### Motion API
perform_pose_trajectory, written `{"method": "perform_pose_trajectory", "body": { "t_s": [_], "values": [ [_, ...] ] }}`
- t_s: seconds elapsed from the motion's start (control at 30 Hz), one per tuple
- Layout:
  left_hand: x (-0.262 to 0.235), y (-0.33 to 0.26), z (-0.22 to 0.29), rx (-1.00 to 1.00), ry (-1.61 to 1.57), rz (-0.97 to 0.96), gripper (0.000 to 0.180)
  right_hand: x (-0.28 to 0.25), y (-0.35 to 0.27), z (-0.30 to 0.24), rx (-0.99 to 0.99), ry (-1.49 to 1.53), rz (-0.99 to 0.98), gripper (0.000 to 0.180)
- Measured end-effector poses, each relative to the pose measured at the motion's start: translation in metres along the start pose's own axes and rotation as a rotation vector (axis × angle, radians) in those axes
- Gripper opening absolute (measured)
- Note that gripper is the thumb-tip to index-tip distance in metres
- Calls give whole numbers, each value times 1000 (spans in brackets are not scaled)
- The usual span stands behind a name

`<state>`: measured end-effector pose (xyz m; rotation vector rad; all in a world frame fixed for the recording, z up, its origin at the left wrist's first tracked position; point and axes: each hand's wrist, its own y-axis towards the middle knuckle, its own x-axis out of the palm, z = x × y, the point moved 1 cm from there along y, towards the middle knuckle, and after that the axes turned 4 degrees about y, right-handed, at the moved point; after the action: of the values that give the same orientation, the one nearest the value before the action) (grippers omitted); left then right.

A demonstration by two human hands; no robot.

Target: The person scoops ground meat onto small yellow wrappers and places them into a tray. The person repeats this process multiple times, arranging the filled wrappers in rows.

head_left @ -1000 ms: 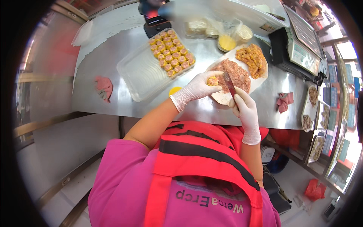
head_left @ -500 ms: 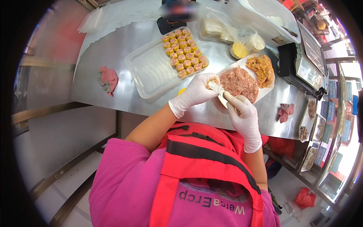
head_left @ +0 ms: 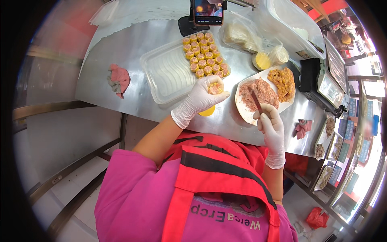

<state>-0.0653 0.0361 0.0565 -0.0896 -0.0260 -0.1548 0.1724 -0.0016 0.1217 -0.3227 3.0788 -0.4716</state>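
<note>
Left of the white plate (head_left: 243, 112), my left grip (head_left: 200, 99), half-curled, is cupping a yellow dumpling (head_left: 215, 88) while my right grip (head_left: 272, 128) is pinching a spatula (head_left: 254, 98) over the plate's minced meat (head_left: 266, 92).

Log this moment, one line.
white-gloved left hand: yellow-wrapped dumpling | white-gloved right hand: slim brown flat tool at pink minced meat

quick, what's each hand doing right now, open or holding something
Left hand: closed around a partly visible filled dumpling.
Right hand: closed on a flat-bladed tool, blade at the pink minced meat.
</note>
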Motion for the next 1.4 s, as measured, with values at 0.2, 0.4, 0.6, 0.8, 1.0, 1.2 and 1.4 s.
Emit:
{"method": "perform_pose_trajectory", "body": {
  "t_s": [0.2,0.4,0.6,0.8,1.0,1.2,1.4],
  "values": [
    [7,0,0,223,292,77,20,20,3,-4,-92,-139,-28,25],
    [21,-2,4,227,268,59,16,33,3,-3,-422,-509,18,32],
    [26,-6,6,127,297,-21,17,31,-1,-5,-486,-770,-8,34],
    [22,-7,-1,29,219,-75,22,13,-6,-13,-395,-624,-26,31],
    [11,-9,5,-184,-209,-79,53,-5,-12,-10,-184,-146,36,31],
    [13,-12,4,-272,-150,-172,49,-4,-12,3,-141,-188,0,32],
    [8,-17,4,-337,-186,-154,23,-1,-12,1,-113,-153,24,32]
  ]
}}
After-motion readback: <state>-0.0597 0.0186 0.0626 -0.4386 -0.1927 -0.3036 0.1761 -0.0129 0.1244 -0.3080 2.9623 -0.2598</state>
